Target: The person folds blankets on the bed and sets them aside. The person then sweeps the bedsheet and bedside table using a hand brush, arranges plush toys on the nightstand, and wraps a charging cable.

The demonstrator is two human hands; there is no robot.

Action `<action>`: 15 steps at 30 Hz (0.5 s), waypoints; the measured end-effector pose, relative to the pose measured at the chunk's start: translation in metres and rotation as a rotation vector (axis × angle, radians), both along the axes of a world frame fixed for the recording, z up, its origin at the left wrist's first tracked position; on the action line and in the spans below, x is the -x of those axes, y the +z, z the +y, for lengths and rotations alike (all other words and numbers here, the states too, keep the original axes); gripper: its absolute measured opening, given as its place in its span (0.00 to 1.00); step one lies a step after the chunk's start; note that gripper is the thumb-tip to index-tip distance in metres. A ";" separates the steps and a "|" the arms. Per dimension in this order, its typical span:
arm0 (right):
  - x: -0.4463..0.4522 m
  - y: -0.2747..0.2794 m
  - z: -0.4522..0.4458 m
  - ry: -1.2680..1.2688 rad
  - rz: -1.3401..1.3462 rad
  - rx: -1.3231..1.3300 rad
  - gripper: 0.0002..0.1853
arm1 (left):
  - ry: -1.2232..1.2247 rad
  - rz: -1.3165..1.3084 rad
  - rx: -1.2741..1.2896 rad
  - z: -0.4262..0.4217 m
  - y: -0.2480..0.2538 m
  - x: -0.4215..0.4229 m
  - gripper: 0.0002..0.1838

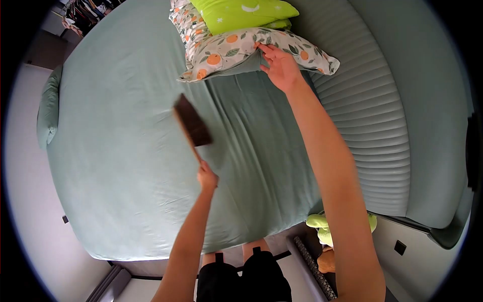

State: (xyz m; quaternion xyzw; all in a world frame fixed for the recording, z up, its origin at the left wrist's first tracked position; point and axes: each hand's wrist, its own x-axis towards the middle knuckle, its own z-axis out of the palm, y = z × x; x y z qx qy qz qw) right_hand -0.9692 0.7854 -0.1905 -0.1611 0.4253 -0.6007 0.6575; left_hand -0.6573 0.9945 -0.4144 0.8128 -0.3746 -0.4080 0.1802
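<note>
My left hand (207, 176) is closed around the wooden handle of a bed brush (193, 123) with dark bristles. The brush is slightly blurred and is over the pale green sheet (126, 151), left of some long creases. Farther up, my right hand (280, 68) grips the near edge of a pillow (221, 55) printed with oranges and leaves. That edge is raised at my fingers, and the grey-green underside shows below it. My thumb is apart from the other fingers, and part of the grip is hard to make out.
A lime green pillow (241, 14) lies behind the printed one. A ribbed, padded headboard (365, 116) runs along the right. On the far left edge rests a green cushion (49, 108). Plush toys (322, 231) are beside the bed at lower right. Clothes (85, 17) hang at top left.
</note>
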 end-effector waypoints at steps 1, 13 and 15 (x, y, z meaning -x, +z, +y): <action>-0.001 0.000 -0.002 0.024 0.023 -0.025 0.30 | -0.214 0.140 0.019 0.025 0.028 0.033 0.28; -0.004 -0.018 0.023 0.019 -0.056 -0.029 0.29 | -0.294 -0.111 0.228 -0.045 0.101 0.036 0.24; -0.006 -0.018 0.024 0.058 -0.050 -0.021 0.29 | -0.069 0.075 -0.092 -0.053 0.110 0.085 0.26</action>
